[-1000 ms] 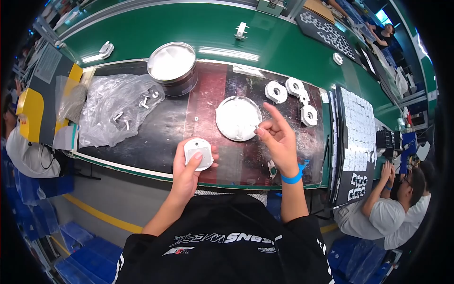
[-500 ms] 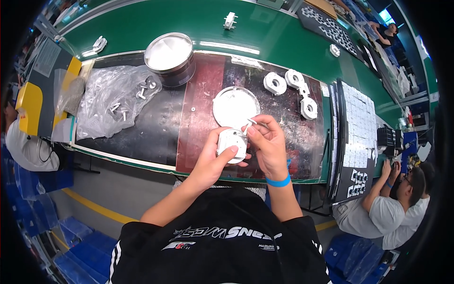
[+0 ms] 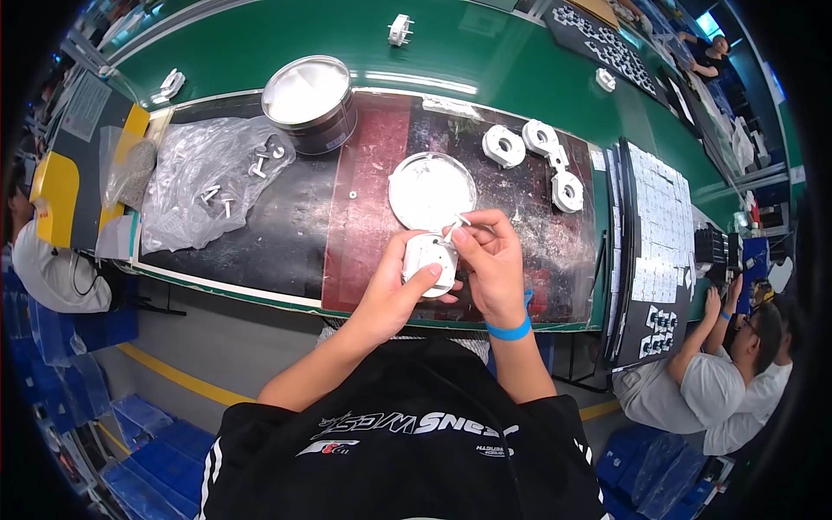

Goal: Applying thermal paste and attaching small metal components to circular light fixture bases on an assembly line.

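In the head view, the two hands work close together above the near part of the surface (image 3: 295, 230). The left hand (image 3: 397, 290) grips a white plastic housing (image 3: 429, 267), thumb across its upper face, and the right hand (image 3: 492, 260) pinches a small white pin (image 3: 458, 223) at the housing's upper right edge; the fingers hide whether the two parts touch. Just beyond lies a round lid (image 3: 393, 210) with white material in it, and loose white pins (image 3: 211, 194) lie on the clear plastic bag (image 3: 173, 230) to the left. To do this well, I would keep the housing steady and level, with the left thumb clear of the small dark hole near its top. The pin is best held lightly and squared up before any pressure, since a slanted push could jam it or let it slip.
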Motion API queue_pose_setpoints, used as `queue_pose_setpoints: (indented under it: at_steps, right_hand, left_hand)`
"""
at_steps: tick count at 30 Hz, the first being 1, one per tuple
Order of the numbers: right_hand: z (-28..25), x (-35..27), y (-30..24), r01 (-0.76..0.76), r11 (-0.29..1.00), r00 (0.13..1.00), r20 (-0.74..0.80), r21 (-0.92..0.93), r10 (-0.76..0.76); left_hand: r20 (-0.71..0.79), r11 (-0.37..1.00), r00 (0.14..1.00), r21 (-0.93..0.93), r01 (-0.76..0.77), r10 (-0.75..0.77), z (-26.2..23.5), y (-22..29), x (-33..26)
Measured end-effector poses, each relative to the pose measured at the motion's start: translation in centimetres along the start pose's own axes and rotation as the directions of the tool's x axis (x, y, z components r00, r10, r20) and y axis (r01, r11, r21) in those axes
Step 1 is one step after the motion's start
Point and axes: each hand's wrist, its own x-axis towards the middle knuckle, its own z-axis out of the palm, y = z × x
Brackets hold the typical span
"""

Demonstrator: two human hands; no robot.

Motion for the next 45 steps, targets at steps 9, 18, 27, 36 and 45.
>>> queue_pose_setpoints:
  at_steps: [9, 18, 27, 36, 45]
  right_hand:
    - [-0.6, 0.0, -0.4, 0.565, 0.647, 0.818, 0.243, -0.512, -0.522]
    - [-1.1, 0.5, -2.7, 0.500, 0.587, 0.863, 0.310, -0.637, -0.399]
    - [-9.8, 15.1, -12.8, 0.385, 0.565, 0.891, 0.136, -0.730, -0.432]
    - [-18.5, 28.7, -14.5, 0.119, 0.285, 0.909, -0.012, -0.951, -0.417]
    - [-20.6, 28.6, -19.1, 0.173, -0.041, 0.831, 0.169, -0.984, -0.530]
  left_hand:
    - [-0.015, 1.000, 1.000, -0.021, 0.007, -0.007, 0.1, 0.4, -0.2]
    - [-0.021, 0.999, 0.999, 0.040, -0.032, 0.033, 0.1, 0.5, 1.4]
    - [-0.083, 0.941, 0.993, 0.335, -0.049, 0.082, 1.8, 9.0, 20.6]
    - [-0.156, 0.082, 0.958, 0.987, 0.140, 0.243, -5.2, 9.7, 38.6]
    - [-0.029, -0.525, 0.817, 0.754, 0.396, 0.575, -12.6, 22.3, 39.7]
